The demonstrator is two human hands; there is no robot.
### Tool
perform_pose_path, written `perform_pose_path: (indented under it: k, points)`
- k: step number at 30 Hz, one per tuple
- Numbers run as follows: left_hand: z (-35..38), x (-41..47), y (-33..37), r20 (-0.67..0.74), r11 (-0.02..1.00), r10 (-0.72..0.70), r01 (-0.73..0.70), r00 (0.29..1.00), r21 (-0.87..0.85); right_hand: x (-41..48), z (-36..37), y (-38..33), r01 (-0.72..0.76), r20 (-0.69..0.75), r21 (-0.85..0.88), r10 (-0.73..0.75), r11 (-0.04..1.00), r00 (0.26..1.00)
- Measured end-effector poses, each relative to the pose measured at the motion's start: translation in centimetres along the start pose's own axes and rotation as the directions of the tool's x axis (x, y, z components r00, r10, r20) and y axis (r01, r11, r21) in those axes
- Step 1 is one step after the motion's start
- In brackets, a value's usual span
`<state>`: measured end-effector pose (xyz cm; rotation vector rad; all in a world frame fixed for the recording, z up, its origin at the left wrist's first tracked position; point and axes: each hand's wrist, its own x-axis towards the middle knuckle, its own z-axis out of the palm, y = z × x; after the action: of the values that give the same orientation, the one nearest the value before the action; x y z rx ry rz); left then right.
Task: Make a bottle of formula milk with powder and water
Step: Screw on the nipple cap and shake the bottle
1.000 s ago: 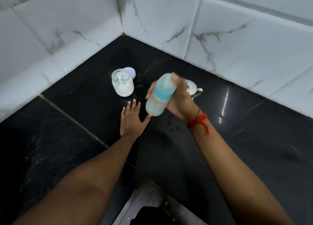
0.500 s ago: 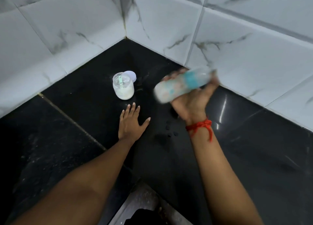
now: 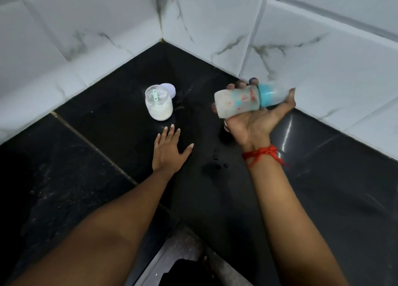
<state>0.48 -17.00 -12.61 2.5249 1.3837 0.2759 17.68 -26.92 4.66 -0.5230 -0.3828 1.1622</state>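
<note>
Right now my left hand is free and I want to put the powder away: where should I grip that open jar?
Grip the powder jar around its glass body, below the open mouth, with the left hand coming from the near side. It stands upright, a scoop pokes out the top, and its lid lies just behind, so a low side grip looks safest.

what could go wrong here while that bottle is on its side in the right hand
1. The baby bottle with the teal collar lies sideways in the right hand; a loose collar might leak.
2. The open glass jar of white powder stands uncovered just beyond the left hand; a knock could spill it.
</note>
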Motion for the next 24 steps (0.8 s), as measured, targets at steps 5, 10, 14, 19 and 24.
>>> perform_pose_path:
  k: [5, 10, 14, 19, 24]
  points:
    - [0.0, 0.1, 0.1, -0.001, 1.0, 0.008, -0.008, 1.0, -0.008, -0.3, 0.7, -0.9, -0.037, 0.059, -0.009, 0.037, 0.999, 0.998]
    - [-0.2, 0.0, 0.1, -0.005, 1.0, 0.014, -0.014, 1.0, -0.009, -1.1, 1.1, -0.6, -0.089, 0.019, -0.173, 0.094, 0.981, 0.995]
    - [-0.2, -0.1, 0.2, 0.008, 1.0, -0.006, 0.006, 1.0, -0.002, -0.6, 2.2, -2.0, -0.007, 0.097, -0.005, 0.008, 1.0, 0.995]
    - [-0.1, 0.2, 0.3, 0.015, 1.0, -0.008, 0.008, 1.0, -0.007, -2.6, -0.5, -0.1, -0.231, 0.211, 0.016, 0.223, 0.973, 0.952]
    - [0.0, 0.2, 0.1, 0.0, 1.0, 0.005, -0.005, 1.0, 0.0, -0.2, 3.5, -2.7, -0.13, 0.204, -0.152, 0.159, 0.98, 0.966]
